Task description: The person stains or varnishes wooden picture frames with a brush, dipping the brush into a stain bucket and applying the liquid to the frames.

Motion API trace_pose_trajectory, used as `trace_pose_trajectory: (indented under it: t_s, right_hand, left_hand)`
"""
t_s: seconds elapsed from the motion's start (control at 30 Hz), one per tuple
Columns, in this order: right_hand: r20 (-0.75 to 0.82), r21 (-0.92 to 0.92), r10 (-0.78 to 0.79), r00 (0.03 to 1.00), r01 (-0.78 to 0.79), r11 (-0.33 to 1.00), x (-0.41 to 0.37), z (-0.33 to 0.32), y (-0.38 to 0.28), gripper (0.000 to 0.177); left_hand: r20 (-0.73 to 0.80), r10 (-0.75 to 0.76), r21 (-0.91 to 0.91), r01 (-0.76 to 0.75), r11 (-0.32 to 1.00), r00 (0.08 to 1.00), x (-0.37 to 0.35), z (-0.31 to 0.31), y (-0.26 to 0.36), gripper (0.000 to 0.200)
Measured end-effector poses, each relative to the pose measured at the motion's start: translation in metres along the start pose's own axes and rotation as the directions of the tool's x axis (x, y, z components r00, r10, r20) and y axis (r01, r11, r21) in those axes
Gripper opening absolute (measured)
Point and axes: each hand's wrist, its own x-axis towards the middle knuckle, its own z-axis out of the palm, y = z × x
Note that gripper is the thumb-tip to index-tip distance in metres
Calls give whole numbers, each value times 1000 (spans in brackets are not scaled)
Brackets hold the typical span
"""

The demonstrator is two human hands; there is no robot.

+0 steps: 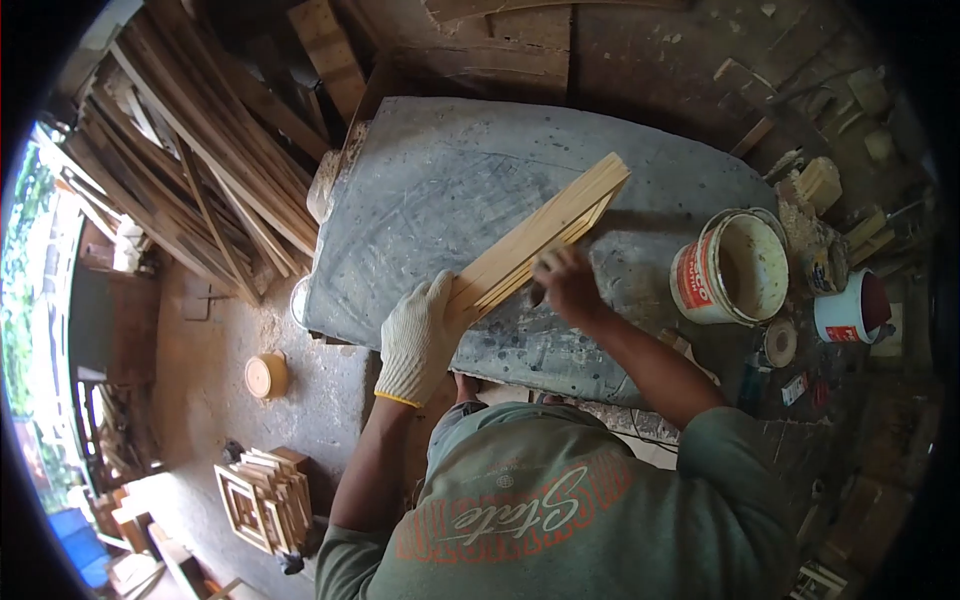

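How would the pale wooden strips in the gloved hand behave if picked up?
The pale wooden strips look stiff, running straight well past the left hand. Visible lines between layers suggest they might slide against each other if gripped loosely. Held at one end, they would probably feel end-heavy.

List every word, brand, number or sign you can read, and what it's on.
"State": shirt, in script.
Orange letters behind it and the small print above: not readable.
Large bucket: white letters on a red label, too blurred to quote safely.
Small bucket: red label, too small.
No numbers readable.
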Motion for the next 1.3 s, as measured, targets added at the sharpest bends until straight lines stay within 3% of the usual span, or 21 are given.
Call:
trace_pose_trajectory:
  t_s: [0.07, 0.1, 0.2, 0.33, 0.37, 0.47, 0.53, 0.6, 0.63, 0.73, 0.8, 0.87, 0.97, 1.0, 1.07, 1.13, 1.17, 1.2, 1.27, 1.3]
  right_hand:
    - [40, -51, -70, 997, 72, 996, 5, -5, -18, 13]
    - [-27, -100, -68, 997, 65, 993, 11, -2, -12, 10]
    - [-44, -230, 206, 978, -211, 950, 27, 8, 28, 12]
    - [115, -423, 62, 991, -8, 906, 35, 30, -6, 14]
    - [-3, -513, -52, 999, 43, 858, 34, 29, -12, 15]
    - [149, -464, 130, 980, -47, 884, 40, 41, 15, 14]
    - [-61, -382, 148, 987, -160, 910, 46, 34, 33, 11]
    - [-158, -247, 137, 978, -173, 953, 48, 26, 33, 11]
    - [11, -382, 164, 986, -148, 912, 46, 27, 25, 12]
    - [-110, -224, 90, 990, -112, 968, 35, 33, -6, 13]
    - [50, 26, 82, 995, -83, 996, 21, 36, -37, 25]
    - [5, 126, -70, 998, 69, 990, 9, 39, -66, 25]
    - [277, 425, -67, 958, -60, 903, 10, -31, -83, 26]
    - [246, 553, -9, 969, -133, 822, 9, -54, -76, 27]
    - [213, 762, 132, 968, -249, 598, -2, -106, -40, 28]
    - [16, 778, 229, 973, -156, 609, -15, -182, 5, 24]
    - [-83, 787, 352, 932, -155, 597, -26, -207, 30, 22]
    - [-60, 766, 470, 881, -261, 588, -37, -243, 52, 22]
    - [-48, 735, 654, 755, -417, 535, -57, -300, 91, 24]
    - [36, 649, 669, 742, -527, 549, -68, -313, 111, 24]
  left_hand:
    - [4, 8, 13, -8, 1000, 1000, -1, 3, -2, 33]
    - [5, 14, 20, -14, 1000, 1000, 0, 4, -2, 33]
    - [18, 0, 28, 0, 1000, 1000, 0, 4, -1, 33]
    - [8, 8, 4, -8, 1000, 1000, -1, 2, 3, 33]
    - [7, 6, 6, -6, 1000, 1000, -1, 2, 4, 33]
    - [19, 0, 9, 0, 1000, 1000, 1, 0, 4, 32]
    - [22, 2, 1, -2, 1000, 1000, 1, 0, 3, 32]
    - [14, 12, -13, -12, 1000, 1000, 3, -3, 1, 31]
    - [13, 5, -9, -5, 1000, 1000, 4, -3, -1, 31]
    - [14, -5, -13, 5, 1000, 1000, 11, -3, -8, 33]
    - [34, -1, -29, 2, 1000, 999, 14, -5, -11, 36]
    - [45, -7, -50, 9, 999, 999, 15, -4, -13, 41]
    - [-9, 60, -127, -60, 990, 998, 13, 4, -27, 52]
    - [-38, 95, -164, -100, 981, 995, 11, 7, -31, 57]
    - [-8, -13, -439, 8, 899, 1000, 5, 11, -35, 73]
    - [14, -92, -596, 83, 798, 996, -1, 11, -33, 96]
    - [-60, -87, -626, 30, 780, 994, -5, 18, -40, 95]
    - [-137, -87, -651, -23, 759, 987, -9, 25, -49, 93]
    - [-114, -126, -690, 13, 724, 986, -12, 38, -64, 92]
    - [-39, -144, -815, 52, 577, 989, -12, 50, -77, 89]
